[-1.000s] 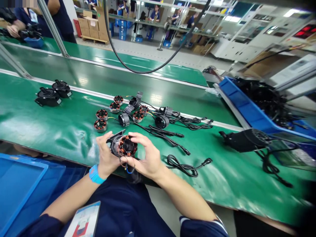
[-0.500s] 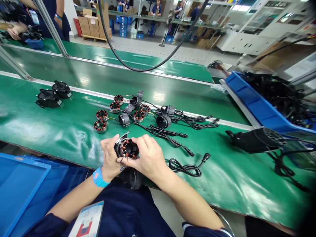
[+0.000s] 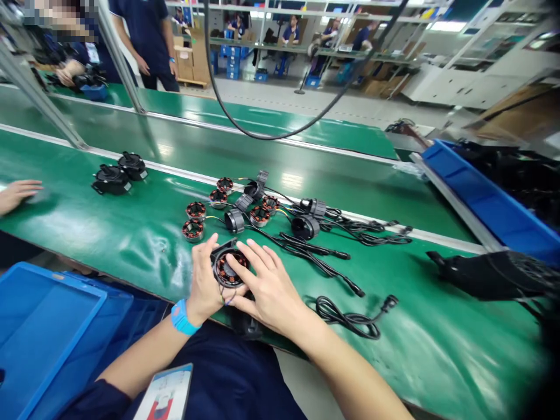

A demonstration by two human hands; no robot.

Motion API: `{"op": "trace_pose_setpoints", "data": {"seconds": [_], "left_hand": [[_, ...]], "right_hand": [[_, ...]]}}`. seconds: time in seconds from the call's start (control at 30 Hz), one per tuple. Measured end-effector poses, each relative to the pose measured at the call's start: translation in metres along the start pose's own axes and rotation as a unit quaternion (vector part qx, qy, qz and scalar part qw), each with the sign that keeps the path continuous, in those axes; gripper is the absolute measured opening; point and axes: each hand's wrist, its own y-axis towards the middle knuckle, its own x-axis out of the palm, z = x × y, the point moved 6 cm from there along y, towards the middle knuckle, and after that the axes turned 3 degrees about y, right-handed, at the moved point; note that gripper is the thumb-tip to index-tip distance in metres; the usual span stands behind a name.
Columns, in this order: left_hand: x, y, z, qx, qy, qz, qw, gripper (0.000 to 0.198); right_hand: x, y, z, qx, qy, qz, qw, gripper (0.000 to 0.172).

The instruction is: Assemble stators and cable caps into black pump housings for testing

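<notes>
A sky-blue wristband point(image 3: 184, 318) and printed badge point(image 3: 168, 394) accompany navy clothing point(image 3: 227, 373).

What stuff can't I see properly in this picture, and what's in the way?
All in the head view:
Black housing: partly hidden by the left hand.
Copper-wound ring: partly covered by the right hand.
Badge: print too small and blurred.
Blue bin: cut off by the right edge, its dark parts blurred.
Another person's hand: arm cut off by the left edge.

Right fingers point(image 3: 240, 270) on copper-wound ring point(image 3: 222, 266) in black housing point(image 3: 224, 247)
</notes>
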Motion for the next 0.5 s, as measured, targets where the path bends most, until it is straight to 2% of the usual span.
{"op": "trace_pose_setpoints", "data": {"seconds": [0.1, 0.17, 0.23, 0.3, 0.4, 0.43, 0.5], "left_hand": [[-0.003, 0.003, 0.004, 0.007, -0.033, 0.040, 0.999, 0.097], [-0.005, 0.006, 0.011, 0.049, -0.060, 0.082, 0.994, 0.101], [-0.001, 0.009, 0.015, 0.079, -0.083, 0.090, 0.989, 0.107], [0.010, 0.012, 0.011, 0.054, -0.092, 0.037, 0.994, 0.105], [0.023, 0.012, 0.000, -0.016, -0.095, -0.036, 0.995, 0.095], [0.023, 0.011, -0.001, -0.019, -0.097, -0.034, 0.995, 0.094], [0.014, 0.011, 0.004, 0.010, -0.092, 0.000, 0.996, 0.089]], "right_hand": [[-0.010, -0.001, -0.007, -0.037, -0.005, 0.072, 0.997, 0.074], [-0.017, -0.004, -0.009, -0.071, 0.005, 0.129, 0.989, 0.083], [-0.020, -0.005, -0.001, -0.077, 0.017, 0.168, 0.983, 0.086], [-0.015, -0.001, 0.013, -0.044, 0.036, 0.158, 0.986, 0.073], [-0.003, 0.005, 0.031, 0.019, 0.083, 0.072, 0.994, 0.058], [-0.005, 0.004, 0.032, 0.033, 0.097, 0.061, 0.993, 0.059], [-0.021, -0.004, 0.025, 0.052, 0.130, 0.099, 0.985, 0.058]]}}
